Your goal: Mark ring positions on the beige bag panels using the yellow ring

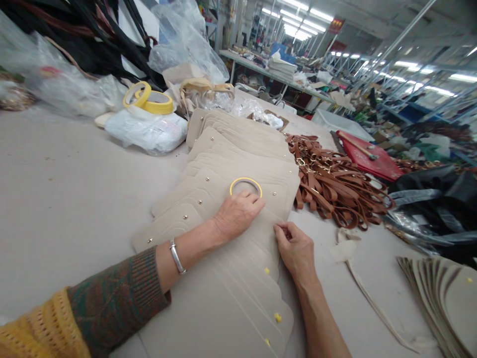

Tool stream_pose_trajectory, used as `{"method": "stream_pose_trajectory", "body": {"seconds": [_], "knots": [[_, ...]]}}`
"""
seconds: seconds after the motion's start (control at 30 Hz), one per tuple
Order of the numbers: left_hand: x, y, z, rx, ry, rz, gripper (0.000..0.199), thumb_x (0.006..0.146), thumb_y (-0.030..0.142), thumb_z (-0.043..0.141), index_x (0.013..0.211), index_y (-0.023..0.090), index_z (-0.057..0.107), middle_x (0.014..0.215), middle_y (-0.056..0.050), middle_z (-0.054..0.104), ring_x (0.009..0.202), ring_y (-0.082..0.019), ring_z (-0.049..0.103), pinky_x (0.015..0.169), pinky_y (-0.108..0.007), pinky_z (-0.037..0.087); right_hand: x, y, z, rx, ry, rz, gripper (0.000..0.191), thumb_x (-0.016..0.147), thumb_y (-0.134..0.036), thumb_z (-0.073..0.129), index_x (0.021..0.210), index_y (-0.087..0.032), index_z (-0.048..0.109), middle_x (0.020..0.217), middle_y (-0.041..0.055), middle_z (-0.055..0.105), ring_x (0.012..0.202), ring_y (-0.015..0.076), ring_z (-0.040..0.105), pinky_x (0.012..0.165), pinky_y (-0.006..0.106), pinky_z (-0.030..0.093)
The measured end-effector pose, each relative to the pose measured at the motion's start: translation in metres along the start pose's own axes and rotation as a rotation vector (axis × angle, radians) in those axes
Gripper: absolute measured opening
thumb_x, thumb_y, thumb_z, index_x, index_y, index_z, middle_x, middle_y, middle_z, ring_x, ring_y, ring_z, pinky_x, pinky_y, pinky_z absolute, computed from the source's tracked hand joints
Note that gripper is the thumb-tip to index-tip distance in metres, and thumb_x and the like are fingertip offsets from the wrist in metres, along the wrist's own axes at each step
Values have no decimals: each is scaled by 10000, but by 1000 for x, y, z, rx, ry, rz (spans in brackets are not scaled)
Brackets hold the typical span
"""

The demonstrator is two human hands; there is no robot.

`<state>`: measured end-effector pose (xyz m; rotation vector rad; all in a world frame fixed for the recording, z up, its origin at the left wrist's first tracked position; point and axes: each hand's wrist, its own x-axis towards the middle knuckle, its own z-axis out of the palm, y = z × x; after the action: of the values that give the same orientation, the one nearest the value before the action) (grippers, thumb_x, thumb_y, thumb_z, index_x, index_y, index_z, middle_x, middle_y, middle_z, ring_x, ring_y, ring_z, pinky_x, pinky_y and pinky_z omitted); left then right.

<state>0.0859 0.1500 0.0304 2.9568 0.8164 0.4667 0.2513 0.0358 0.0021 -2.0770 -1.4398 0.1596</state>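
Note:
A long fanned row of beige leather flaps (238, 159) with small gold studs lies overlapped on the grey table (67, 199). My left hand (236, 215) rests flat on the flaps, fingertips at a thin yellow tape ring (245, 187) lying on them. My right hand (296, 248) pinches the right edge of one flap between thumb and fingers. Nearer flaps (242, 303) carry small yellow tape bits (278, 317).
A pile of brown leather straps (328, 184) with metal clasps lies right of the row. Yellow tape rolls (151, 99) sit on a white bundle at the back left. Another fan of beige pieces (443, 298) is at the lower right, beside a red tray (367, 156) and black bags.

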Motion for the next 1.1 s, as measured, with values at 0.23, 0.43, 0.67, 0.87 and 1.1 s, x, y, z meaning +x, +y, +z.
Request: {"method": "stream_pose_trajectory", "body": {"seconds": [0.23,0.43,0.67,0.87,1.1], "knots": [[4,-8,2,43,-9,-5,149,896,84,447,953,147,570,940,-81,617,914,-224,537,749,-317,474,-13,2,-20,51,-359,-75,230,849,-341,519,868,-223,716,824,33,727,745,186,656,715,292,487],[-12,-3,-2,-216,101,151,245,934,126,414,1137,184,539,940,-50,652,885,-162,607,783,-260,494,-18,-7,-26,299,-83,43,276,842,-386,576,962,-175,707,760,32,712,637,162,636,639,281,515],[-27,13,-9,-407,155,185,374,994,226,356,1359,146,326,1084,-96,665,929,-158,658,777,-268,527,-12,-33,-23,329,65,-306,183,865,-223,562,1020,-207,659,940,59,704,790,155,644,717,282,529],[-31,17,-6,-378,101,169,307,995,230,354,1288,139,348,939,-65,680,851,-169,670,682,-260,514,-11,-38,-18,200,64,-437,165,867,-144,489,886,-212,638,818,29,690,709,127,629,698,252,510],[-27,21,-12,-283,22,95,101,975,222,412,918,181,485,758,7,635,738,-151,644,570,-232,411,-14,-37,-14,101,225,-438,141,805,-125,530,841,-191,650,681,-7,675,558,97,612,589,202,487]]}}
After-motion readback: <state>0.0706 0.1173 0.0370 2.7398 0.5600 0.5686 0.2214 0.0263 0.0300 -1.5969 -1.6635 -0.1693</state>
